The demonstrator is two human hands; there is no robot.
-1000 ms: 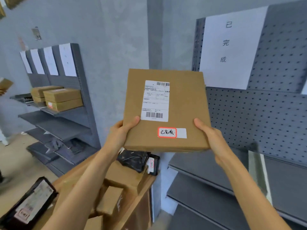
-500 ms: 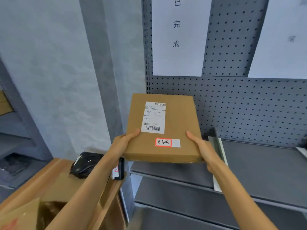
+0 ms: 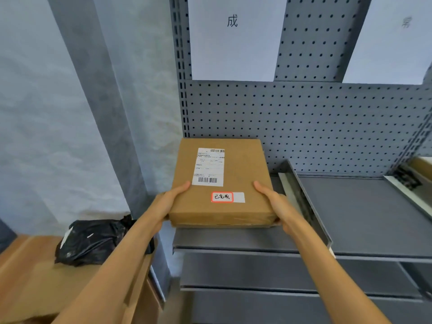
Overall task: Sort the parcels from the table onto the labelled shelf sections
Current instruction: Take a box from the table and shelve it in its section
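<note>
I hold a flat brown cardboard parcel (image 3: 236,197) with a white shipping label and a small red-framed handwritten sticker. My left hand (image 3: 169,202) grips its left edge and my right hand (image 3: 274,203) grips its right edge. The parcel lies flat at the left end of the grey metal shelf (image 3: 245,239), close to the pegboard back; whether it rests on the shelf I cannot tell. A white paper sign (image 3: 233,38) with a printed character hangs on the pegboard directly above this section.
A slanted metal divider (image 3: 304,202) bounds the section just right of my right hand. Beyond it lies bare shelf, another divider and a further parcel (image 3: 418,169) at the far right. A black plastic-wrapped parcel (image 3: 91,239) sits on the wooden table (image 3: 30,277) at lower left.
The parcel has gone down and forward from chest height into the left shelf section. My view has swung right and closer to the shelf.
</note>
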